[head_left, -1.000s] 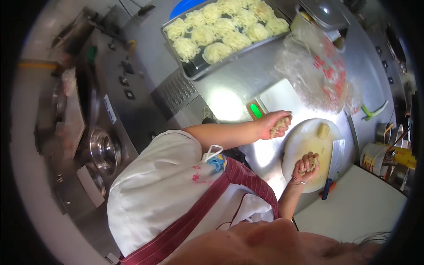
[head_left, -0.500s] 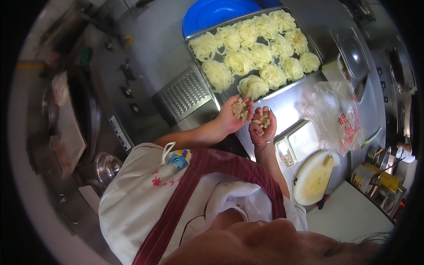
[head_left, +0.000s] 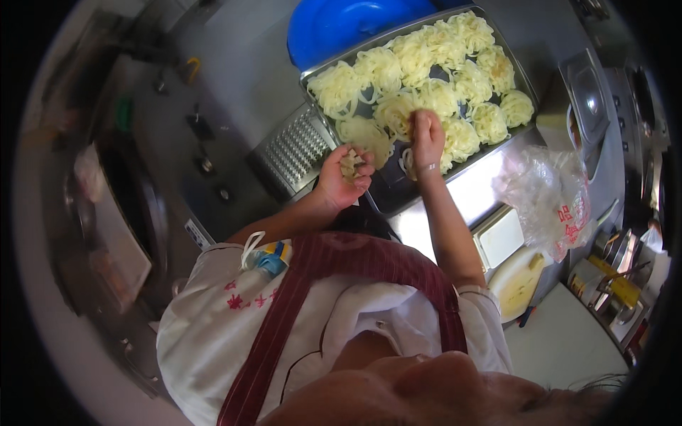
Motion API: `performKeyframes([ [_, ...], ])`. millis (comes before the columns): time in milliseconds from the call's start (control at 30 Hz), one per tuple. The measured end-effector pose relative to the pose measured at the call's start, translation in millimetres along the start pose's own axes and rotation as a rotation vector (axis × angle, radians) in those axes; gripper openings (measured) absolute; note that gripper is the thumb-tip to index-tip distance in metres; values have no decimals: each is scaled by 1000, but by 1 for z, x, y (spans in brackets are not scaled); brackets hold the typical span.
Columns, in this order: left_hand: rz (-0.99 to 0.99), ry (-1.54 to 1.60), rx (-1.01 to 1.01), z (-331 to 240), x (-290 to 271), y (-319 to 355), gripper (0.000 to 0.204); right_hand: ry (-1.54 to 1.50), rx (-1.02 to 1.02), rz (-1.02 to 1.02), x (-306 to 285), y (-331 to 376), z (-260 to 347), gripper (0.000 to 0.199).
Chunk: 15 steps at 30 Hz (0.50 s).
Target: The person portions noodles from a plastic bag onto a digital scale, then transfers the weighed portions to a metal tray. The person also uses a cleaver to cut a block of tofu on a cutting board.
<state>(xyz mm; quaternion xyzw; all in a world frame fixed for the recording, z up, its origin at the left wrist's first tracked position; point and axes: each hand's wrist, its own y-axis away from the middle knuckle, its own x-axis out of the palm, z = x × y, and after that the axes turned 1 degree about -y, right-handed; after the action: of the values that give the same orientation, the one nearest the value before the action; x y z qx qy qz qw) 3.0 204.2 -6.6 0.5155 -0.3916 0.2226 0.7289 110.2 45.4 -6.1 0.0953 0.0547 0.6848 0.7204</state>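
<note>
Small beige cut pieces [head_left: 351, 165] lie in the cupped palm of my left hand [head_left: 339, 182], its fingers curled around them, just off the near left corner of the tray. Over the tray, my right hand [head_left: 428, 140] has its fingers closed and turned down beside a pale yellow noodle nest [head_left: 395, 113]. Whatever it grips is hidden behind the fingers. Several similar nests of flat noodles [head_left: 469, 32] sit in rows in the dark metal tray [head_left: 398, 204]. The tray's near left part shows bare dark metal.
A blue round basin [head_left: 312, 35] stands behind the tray. To the left lies a perforated metal pan [head_left: 291, 153]. On the right are a crumpled clear plastic bag [head_left: 543, 188], a white scale [head_left: 499, 238], a round cutting board [head_left: 515, 287] and a lidded metal container [head_left: 586, 99].
My hands have moved apart. The right hand has gone forward over the noodle nests and turned down, hiding its beige pieces. My left hand has shifted left, still holding its own.
</note>
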Motion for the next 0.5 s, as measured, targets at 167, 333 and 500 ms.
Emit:
performKeyframes([
  [167, 5, -104, -45, -51, 13, -7, 21, 882, -836, 79, 17, -71, -41, 11],
  [333, -59, -156, -57, -87, 14, -13, 22, 1062, -754, 92, 26, -46, -66, 25],
  [500, -15, -197, -93, -98, 19, -30, 20, 1248, -665, 49, 31, -41, -66, 33],
])
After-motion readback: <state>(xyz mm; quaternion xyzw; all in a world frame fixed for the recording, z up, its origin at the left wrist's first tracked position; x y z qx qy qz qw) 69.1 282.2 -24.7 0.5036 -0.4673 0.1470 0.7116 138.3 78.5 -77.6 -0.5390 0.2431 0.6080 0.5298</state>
